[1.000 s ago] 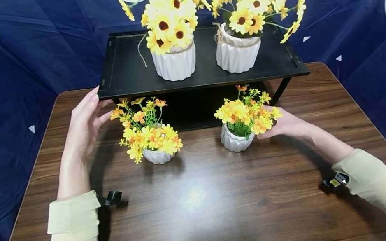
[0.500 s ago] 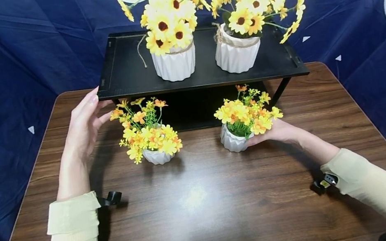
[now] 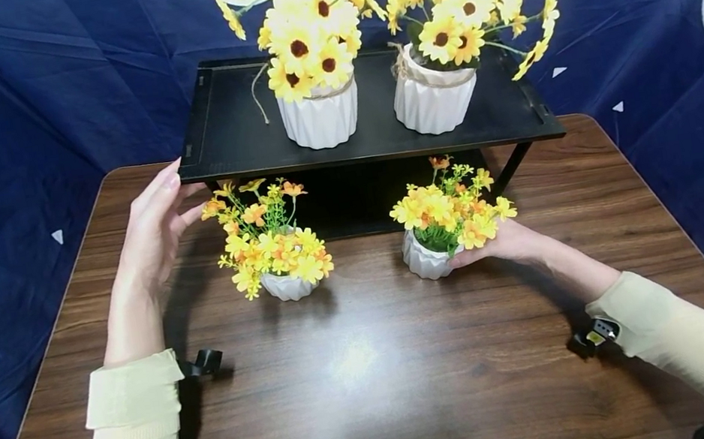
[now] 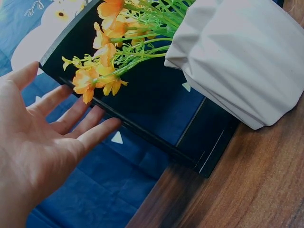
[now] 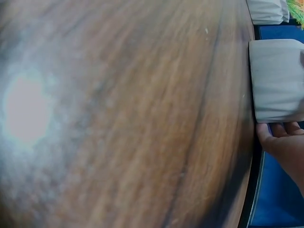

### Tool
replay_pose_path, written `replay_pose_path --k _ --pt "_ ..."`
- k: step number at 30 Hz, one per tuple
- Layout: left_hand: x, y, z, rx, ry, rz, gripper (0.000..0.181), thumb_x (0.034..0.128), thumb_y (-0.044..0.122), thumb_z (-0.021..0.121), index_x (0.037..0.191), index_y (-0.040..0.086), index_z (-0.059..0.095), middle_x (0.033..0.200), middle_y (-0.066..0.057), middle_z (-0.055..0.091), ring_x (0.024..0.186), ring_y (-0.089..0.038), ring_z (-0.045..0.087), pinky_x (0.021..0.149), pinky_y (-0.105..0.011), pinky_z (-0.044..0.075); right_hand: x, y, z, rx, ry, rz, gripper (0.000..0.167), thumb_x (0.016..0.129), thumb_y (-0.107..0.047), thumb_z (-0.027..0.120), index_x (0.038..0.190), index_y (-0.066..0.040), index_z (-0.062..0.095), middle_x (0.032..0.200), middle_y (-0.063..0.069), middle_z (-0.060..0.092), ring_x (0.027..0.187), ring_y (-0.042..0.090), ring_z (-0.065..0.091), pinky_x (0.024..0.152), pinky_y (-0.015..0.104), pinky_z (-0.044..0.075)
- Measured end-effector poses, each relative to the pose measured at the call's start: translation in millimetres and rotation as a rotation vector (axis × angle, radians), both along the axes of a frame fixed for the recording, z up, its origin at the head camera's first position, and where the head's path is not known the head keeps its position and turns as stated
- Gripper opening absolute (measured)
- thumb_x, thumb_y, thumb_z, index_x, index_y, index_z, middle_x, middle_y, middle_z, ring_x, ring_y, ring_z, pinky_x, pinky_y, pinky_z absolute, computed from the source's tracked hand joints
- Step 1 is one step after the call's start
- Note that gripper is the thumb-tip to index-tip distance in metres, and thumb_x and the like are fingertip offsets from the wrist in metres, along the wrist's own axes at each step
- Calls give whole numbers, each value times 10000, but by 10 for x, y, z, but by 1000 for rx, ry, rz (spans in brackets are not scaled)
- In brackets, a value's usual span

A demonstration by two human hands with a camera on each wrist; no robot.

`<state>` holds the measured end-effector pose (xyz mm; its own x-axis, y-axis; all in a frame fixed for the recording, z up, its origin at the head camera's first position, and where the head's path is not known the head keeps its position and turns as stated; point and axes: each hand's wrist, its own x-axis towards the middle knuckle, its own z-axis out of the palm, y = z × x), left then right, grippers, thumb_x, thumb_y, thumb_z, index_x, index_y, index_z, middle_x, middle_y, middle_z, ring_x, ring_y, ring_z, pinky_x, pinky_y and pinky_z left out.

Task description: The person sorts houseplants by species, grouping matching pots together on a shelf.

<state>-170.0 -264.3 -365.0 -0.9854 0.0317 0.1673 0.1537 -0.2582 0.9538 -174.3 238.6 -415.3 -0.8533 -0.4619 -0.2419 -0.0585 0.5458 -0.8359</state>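
Observation:
My left hand (image 3: pixel 151 234) is at the left end of a black two-tier shelf (image 3: pixel 233 157), its thumb at the top board's front corner. In the left wrist view its fingers are spread and fairly straight along the shelf's side. My right hand (image 3: pixel 511 240) is beside the right small white pot (image 3: pixel 426 258) of yellow and orange flowers. In the right wrist view, its fingertips touch one side of that pot; flowers hide part of the hand in the head view. A matching small white pot (image 3: pixel 290 286) stands left of it, in front of the shelf.
Two larger white ribbed pots (image 3: pixel 321 119) with yellow daisy-like flowers and twine stand on the top board. The lower board (image 3: pixel 350 204) is dark and partly hidden by flowers. All stands on a brown wooden table (image 3: pixel 381 412) before a dark blue cloth (image 3: pixel 51 82).
My right hand has moved left, closer in against the right small pot, then stayed there. The left hand and the pots look unmoved.

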Motion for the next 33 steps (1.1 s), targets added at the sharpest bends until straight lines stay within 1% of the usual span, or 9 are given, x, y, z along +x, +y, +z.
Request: replay_pose_path --k 5,7,9,11,17,20,26,28,33 --pt "3 -4 1 3 1 3 424 1061 250 552 1464 118 560 1382 17 638 1184 -139 617 889 -205 579 28 -35 61 67 -3 -11 855 750 -268 927 1480 -136 500 1489 51 577 1388 212 505 1188 388 363" --pt "4 -6 -1 9 2 3 420 1061 245 554 1460 114 563 1377 12 642 1178 -141 622 887 -209 582 28 -60 75 89 0 -10 885 746 -304 927 1495 -139 484 1514 56 556 1418 244 486 1210 460 340" --pt "4 -8 -3 12 4 3 418 1061 243 555 1458 112 565 1372 8 645 1173 -140 625 886 -210 584 18 -93 82 92 0 -6 913 742 -316 928 1509 -136 467 1534 65 537 1438 262 471 1223 490 326" --pt "4 -9 -5 11 6 4 415 1062 243 554 1455 112 567 1369 8 647 1172 -139 627 884 -210 584 1 -131 89 93 -4 -2 924 741 -325 928 1516 -143 458 1544 59 526 1447 259 460 1231 495 317" --pt "6 -5 0 19 1 2 406 1061 240 557 1447 116 577 1361 14 658 1170 -137 630 882 -207 583 -93 -299 129 75 37 54 916 733 -334 935 1501 -155 469 1522 45 548 1441 248 473 1231 492 327" --pt "4 -2 4 20 -2 1 406 1059 246 562 1445 120 580 1360 15 659 1170 -138 627 883 -205 581 -151 -390 144 51 18 64 888 734 -323 937 1485 -166 490 1496 29 572 1418 218 491 1215 466 348" --pt "-4 -1 -4 30 2 2 400 1059 240 555 1439 121 587 1366 14 657 1167 -150 624 895 -227 578 -290 -598 121 -93 -22 126 731 770 -185 920 1406 -122 563 1354 64 672 1286 183 597 1146 405 440" --pt "-6 1 -8 37 3 -1 395 1059 236 554 1435 120 589 1360 11 662 1164 -152 626 897 -230 579 -322 -657 123 -118 -26 141 710 779 -162 911 1399 -111 569 1325 72 690 1246 178 624 1125 395 466" --pt "-12 5 -13 41 4 -3 398 1059 232 555 1437 115 588 1361 5 661 1165 -154 627 900 -229 581 -409 -797 118 -156 -34 124 688 784 -151 906 1390 -103 585 1307 83 700 1184 171 656 1072 369 506"
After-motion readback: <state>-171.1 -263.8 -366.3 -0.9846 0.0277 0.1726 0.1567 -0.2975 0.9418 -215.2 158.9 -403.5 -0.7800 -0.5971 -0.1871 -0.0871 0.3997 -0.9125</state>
